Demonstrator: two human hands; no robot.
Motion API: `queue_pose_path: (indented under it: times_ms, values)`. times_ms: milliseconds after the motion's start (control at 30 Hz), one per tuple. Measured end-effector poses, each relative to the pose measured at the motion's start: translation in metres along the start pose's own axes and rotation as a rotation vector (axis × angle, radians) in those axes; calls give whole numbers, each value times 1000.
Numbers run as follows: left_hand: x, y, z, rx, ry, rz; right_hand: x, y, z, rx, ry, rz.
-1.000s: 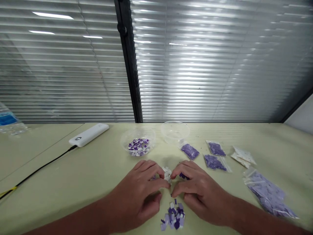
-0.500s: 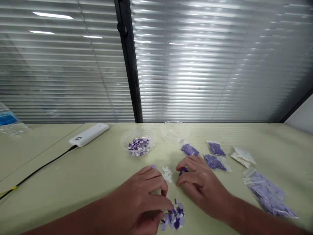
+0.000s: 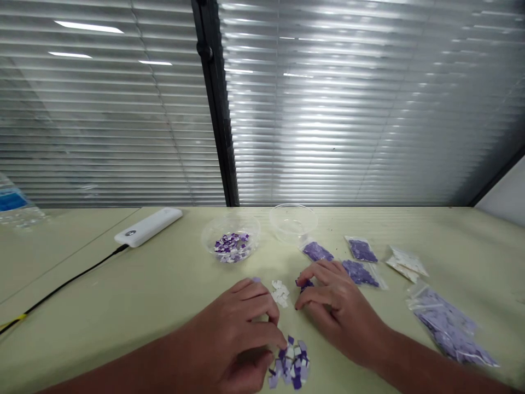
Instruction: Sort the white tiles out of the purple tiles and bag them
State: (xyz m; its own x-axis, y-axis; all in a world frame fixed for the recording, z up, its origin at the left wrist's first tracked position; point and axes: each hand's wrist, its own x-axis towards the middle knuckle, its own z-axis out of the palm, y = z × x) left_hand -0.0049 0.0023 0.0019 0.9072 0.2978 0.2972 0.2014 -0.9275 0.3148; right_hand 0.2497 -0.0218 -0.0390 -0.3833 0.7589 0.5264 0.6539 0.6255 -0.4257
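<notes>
My left hand [image 3: 241,334] rests on the table with its fingertips pinched at the edge of a mixed heap of purple and white squares [image 3: 292,365]. My right hand [image 3: 336,309] lies flat beside it, fingertips on a few dark purple squares [image 3: 304,283]. Between the two hands sits a little cluster of white squares [image 3: 280,293]. Whether either hand holds a square between its fingers is too small to tell.
Behind the hands stand a clear bowl with mixed squares [image 3: 232,242] and an empty clear bowl [image 3: 293,221]. Small bags of purple [image 3: 318,251] and white pieces [image 3: 407,262] and a larger bag [image 3: 447,323] lie right. A white power bank [image 3: 148,225] with cable lies left.
My left hand has drawn back from the white cluster to the mixed heap. My right hand has shifted slightly forward and right onto the dark purple squares.
</notes>
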Motion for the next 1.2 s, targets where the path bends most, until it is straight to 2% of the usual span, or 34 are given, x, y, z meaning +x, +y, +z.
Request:
queue_pose_path:
  times_ms: [133, 233, 300, 400, 467, 533, 667, 733, 800, 933, 1000, 1200]
  values:
    - [0, -1, 1, -13, -8, -3, 0, 3, -1, -32, 64, 86]
    - [0, -1, 1, -6, -1, 0, -1, 2, -2, 5, 98, 67]
    - [0, -1, 1, -3, 0, 4, 0, -2, -4, 86, 60, -13]
    - [-1, -1, 1, -15, 6, 16, 0, -9, -7, 199, -73, -172]
    - [-1, -2, 2, -17, 15, 19, 1, -10, -7, 216, -124, -224]
    - [-1, -2, 3, -20, 19, 18, 1, -8, -5, 175, -101, -172]
    - [0, -2, 3, -27, 18, 4, 2, 2, 0, 5, 36, 111]
    - [0, -2, 3, -31, 11, -10, 1, 4, 0, -26, 76, 140]
    - [0, -2, 3, -39, 2, -15, 0, 1, -2, 19, 59, 61]
    - [0, -4, 5, -57, 18, -40, -1, -7, -5, 165, -80, -165]
    - [-1, -4, 6, -67, 34, -61, 0, -8, -4, 168, -105, -195]
    - [-2, -4, 8, -67, 46, -98, 0, 0, -1, 6, 51, 92]
